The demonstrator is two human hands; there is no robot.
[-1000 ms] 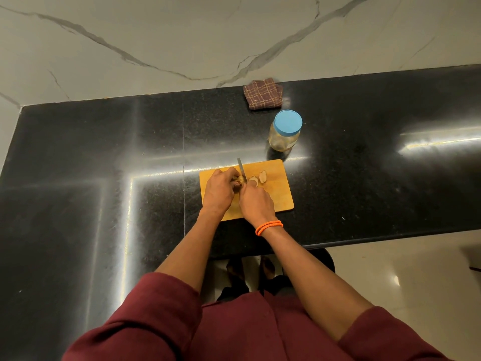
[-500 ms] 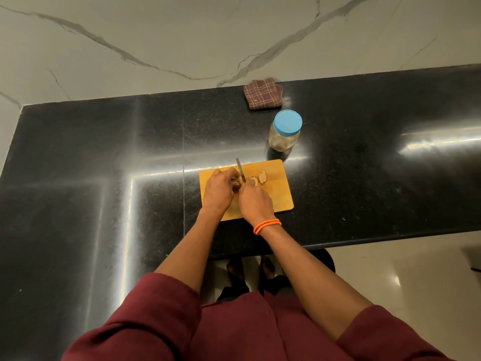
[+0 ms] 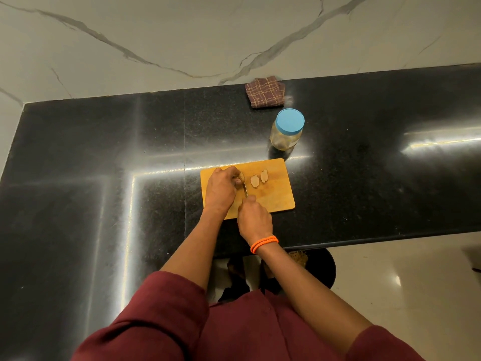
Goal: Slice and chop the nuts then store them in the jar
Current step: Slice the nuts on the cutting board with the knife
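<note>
On the black counter [image 3: 104, 204] the wooden cutting board [image 3: 276, 196] lies at centre; the jar [image 3: 286, 134], blue lid still on, stands at its 1 o'clock. The left hand [image 3: 221, 188] pinches a nut [image 3: 242, 176]; the right hand [image 3: 255, 218] grips the knife [image 3: 245, 190]. Two slices [image 3: 259, 179] lie at 3 o'clock of the nut. Judging by this, slicing is barely begun; chopping and storing remain.
</note>
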